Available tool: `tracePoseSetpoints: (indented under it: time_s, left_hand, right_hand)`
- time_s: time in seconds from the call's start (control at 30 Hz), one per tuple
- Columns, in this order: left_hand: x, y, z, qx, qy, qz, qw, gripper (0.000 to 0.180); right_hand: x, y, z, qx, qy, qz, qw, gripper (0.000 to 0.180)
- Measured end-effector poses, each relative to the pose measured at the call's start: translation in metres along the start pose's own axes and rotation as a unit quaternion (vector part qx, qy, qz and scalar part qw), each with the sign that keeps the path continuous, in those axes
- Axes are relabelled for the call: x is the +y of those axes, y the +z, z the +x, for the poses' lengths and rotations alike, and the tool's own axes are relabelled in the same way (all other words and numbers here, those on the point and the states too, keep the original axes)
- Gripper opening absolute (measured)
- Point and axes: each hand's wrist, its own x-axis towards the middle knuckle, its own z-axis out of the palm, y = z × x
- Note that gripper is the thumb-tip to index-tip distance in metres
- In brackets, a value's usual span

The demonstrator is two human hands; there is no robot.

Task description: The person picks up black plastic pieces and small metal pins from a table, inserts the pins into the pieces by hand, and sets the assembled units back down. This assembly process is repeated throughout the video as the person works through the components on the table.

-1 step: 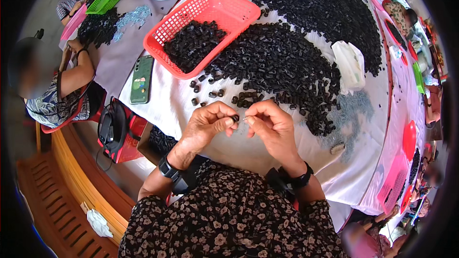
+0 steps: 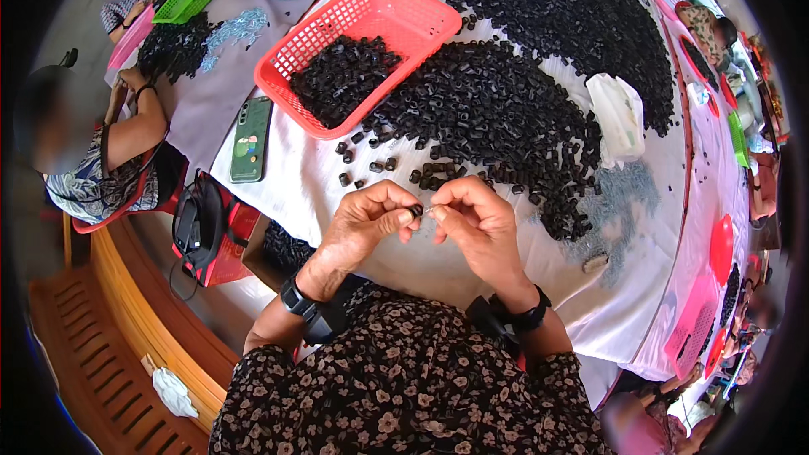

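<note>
Handling of a small black piece [image 2: 415,211] is being carried out just above the white-covered tabletop [image 2: 413,263], in front of the wearer's body. The piece is being pinched by the left hand [image 2: 366,219] between thumb and forefinger, with its end facing the other side. By the right hand [image 2: 479,223], a thin pale piece [image 2: 431,211] is being pinched at the fingertips, directly opposite the black one. Whether the two parts are touching cannot be told at this size; the fingertips of both hands are being held close together, slightly apart.

Beyond the hands, loose black pieces [image 2: 390,163] are lying near a large black heap [image 2: 497,93]. More of the same kind are being contained in a red perforated basket [image 2: 421,17]. To the right, a scatter of fine bluish pieces [image 2: 622,202] is lying beside the heap, with a white packet [image 2: 616,116] resting near it. A green phone [image 2: 249,141] is lying to the left of the basket.

As to handling, the black piece is being judged light and fairly stiff, with a smooth surface that may be slipping under loose fingers; its outer sides are offering the best hold, leaving the end clear. The pale piece is being judged very light and easily bent or dropped, so a gentle pinch near one end is being favoured.
</note>
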Motion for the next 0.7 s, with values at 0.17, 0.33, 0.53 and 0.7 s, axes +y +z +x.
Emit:
tracePoseSetpoints:
  time_s: [0.17, 0.33, 0.53, 0.7]
  left_hand:
    - [-0.003, -0.002, -0.006, 0.007, -0.001, -0.017, 1.000, 0.015]
    - [-0.006, -0.004, -0.008, 0.023, 0.002, 0.003, 1.000, 0.013]
    - [-0.016, -0.006, -0.015, 0.044, -0.016, -0.002, 0.999, 0.011]
    - [-0.018, -0.011, -0.021, 0.057, -0.015, 0.008, 0.998, 0.010]
  right_hand:
    - [0.005, 0.002, 0.000, -0.033, 0.027, -0.040, 0.998, 0.008]
    - [0.011, 0.008, -0.002, -0.018, -0.046, -0.165, 0.985, 0.009]
    - [0.012, 0.018, -0.006, -0.007, -0.135, -0.273, 0.952, 0.013]
    - [0.011, 0.029, -0.007, -0.046, -0.201, -0.381, 0.901, 0.019]
